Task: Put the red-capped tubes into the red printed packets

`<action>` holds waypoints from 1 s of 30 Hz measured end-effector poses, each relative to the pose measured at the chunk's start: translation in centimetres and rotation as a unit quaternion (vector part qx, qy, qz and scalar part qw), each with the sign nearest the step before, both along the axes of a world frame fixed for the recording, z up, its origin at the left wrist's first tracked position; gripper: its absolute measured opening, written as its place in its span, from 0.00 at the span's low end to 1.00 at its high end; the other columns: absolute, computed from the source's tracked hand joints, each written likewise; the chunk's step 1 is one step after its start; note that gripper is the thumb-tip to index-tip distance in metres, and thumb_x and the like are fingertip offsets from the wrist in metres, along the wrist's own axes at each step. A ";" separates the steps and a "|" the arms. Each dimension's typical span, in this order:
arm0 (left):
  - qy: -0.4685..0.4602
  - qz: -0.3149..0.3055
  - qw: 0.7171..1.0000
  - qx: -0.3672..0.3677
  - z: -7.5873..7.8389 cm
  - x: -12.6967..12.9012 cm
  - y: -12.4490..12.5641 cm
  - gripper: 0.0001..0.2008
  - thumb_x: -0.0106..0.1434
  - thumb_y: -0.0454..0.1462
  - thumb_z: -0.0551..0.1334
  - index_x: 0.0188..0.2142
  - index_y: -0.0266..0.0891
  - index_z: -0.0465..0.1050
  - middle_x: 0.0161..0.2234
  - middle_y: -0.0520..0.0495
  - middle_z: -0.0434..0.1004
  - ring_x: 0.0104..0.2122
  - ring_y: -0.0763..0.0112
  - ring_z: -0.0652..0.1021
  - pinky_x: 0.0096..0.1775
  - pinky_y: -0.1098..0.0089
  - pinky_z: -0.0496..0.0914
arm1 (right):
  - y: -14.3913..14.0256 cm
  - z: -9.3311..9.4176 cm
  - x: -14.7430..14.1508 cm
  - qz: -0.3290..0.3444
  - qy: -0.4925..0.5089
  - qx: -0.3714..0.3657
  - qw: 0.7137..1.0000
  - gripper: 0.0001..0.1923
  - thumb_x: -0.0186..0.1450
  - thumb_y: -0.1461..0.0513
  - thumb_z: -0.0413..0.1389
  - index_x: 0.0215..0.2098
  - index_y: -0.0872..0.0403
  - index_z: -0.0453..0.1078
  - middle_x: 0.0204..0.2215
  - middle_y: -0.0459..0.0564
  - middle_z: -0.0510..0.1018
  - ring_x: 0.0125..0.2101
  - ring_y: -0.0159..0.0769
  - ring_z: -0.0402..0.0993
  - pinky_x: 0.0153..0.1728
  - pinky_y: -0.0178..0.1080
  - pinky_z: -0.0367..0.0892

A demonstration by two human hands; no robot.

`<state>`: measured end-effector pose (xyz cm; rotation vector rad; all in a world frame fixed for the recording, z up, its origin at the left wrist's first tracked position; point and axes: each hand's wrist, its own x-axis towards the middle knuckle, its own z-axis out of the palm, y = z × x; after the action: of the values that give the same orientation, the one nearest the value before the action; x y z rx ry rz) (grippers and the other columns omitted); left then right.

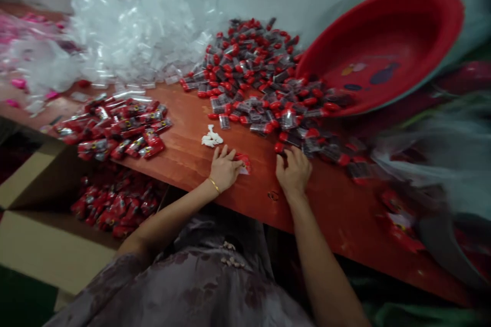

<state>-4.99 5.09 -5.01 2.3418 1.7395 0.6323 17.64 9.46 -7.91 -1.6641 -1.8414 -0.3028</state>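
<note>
Head view shows the left hand (224,167) pressing its fingers on a red packet (244,162) lying flat on the wooden table (238,194). The right hand (293,171) curls its fingers at the edge of a big heap of loose red-capped tubes (264,82); what they hold, I cannot tell. A smaller pile of filled packets (115,130) lies to the left, more in a box (111,204) below. Judging by the heap, most work remains.
</note>
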 end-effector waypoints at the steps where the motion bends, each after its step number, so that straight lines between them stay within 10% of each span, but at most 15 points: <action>1: -0.017 0.010 1.000 -0.007 0.1 0.1 0.0 0.10 0.61 0.41 0.60 0.40 0.50 0.79 0.54 0.47 0.71 0.59 0.52 0.63 0.59 0.48 0.52 | -0.1 0.1 -0.1 0.014 -0.001 0.016 1.000 0.17 0.65 0.56 0.48 0.44 0.57 0.71 0.49 0.61 0.74 0.51 0.48 0.67 0.49 0.49 0.59; 7: -0.099 0.062 0.992 -0.038 1.7 0.1 0.1 0.08 0.58 0.44 0.63 0.38 0.52 0.79 0.52 0.50 0.74 0.58 0.57 0.66 0.59 0.49 0.52 | -3.8 1.5 -3.5 0.079 0.104 0.051 0.990 0.16 0.66 0.56 0.48 0.42 0.56 0.72 0.41 0.57 0.79 0.42 0.42 0.73 0.46 0.45 0.64; 17: -0.118 0.035 0.991 0.045 2.4 1.1 -0.2 0.10 0.62 0.40 0.59 0.39 0.48 0.78 0.49 0.46 0.76 0.54 0.59 0.71 0.57 0.50 0.56 | -5.4 3.1 -8.8 0.091 0.418 -0.203 0.881 0.25 0.60 0.45 0.51 0.37 0.57 0.74 0.31 0.51 0.79 0.32 0.38 0.73 0.34 0.38 0.65; 30: -0.179 0.003 0.976 0.121 2.3 1.5 -0.1 0.17 0.60 0.41 0.60 0.50 0.43 0.72 0.54 0.41 0.71 0.57 0.55 0.67 0.59 0.48 0.55 | -4.5 3.7 -9.1 0.077 0.612 -0.152 0.772 0.16 0.57 0.50 0.54 0.22 0.54 0.65 0.19 0.41 0.68 0.22 0.28 0.61 0.27 0.32 0.59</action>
<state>-3.46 4.99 -2.74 2.1884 1.5805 1.2416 8.55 4.94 -4.25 -1.2881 -0.9626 0.9990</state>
